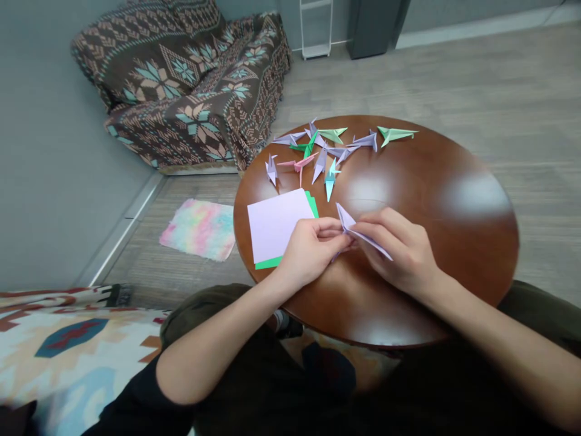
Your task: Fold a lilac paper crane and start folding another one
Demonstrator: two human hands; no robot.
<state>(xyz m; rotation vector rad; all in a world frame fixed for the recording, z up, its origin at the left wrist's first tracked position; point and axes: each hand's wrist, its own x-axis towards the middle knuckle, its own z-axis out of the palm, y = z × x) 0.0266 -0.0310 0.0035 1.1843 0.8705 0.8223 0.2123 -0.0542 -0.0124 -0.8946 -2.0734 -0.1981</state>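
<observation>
Between my two hands, just above the near part of the table, is a partly folded lilac origami paper (346, 218). My left hand (313, 245) pinches its lower left part between thumb and fingers. From the other side my right hand (398, 245) grips it, with one pointed flap rising between the hands and another edge slanting down over the right fingers. Some of the folds are hidden by my fingers. Left of my left hand lies a stack of square paper (278, 225), lilac on top with green sheets sticking out beneath.
Several folded paper cranes in lilac, green, pink and blue stand beyond my hands, among them a pink crane (298, 165) and a blue crane (331, 180). The round brown table (454, 242) is glossy. A patterned sofa (190, 91) stands behind at the left, near a pastel rug (200, 229).
</observation>
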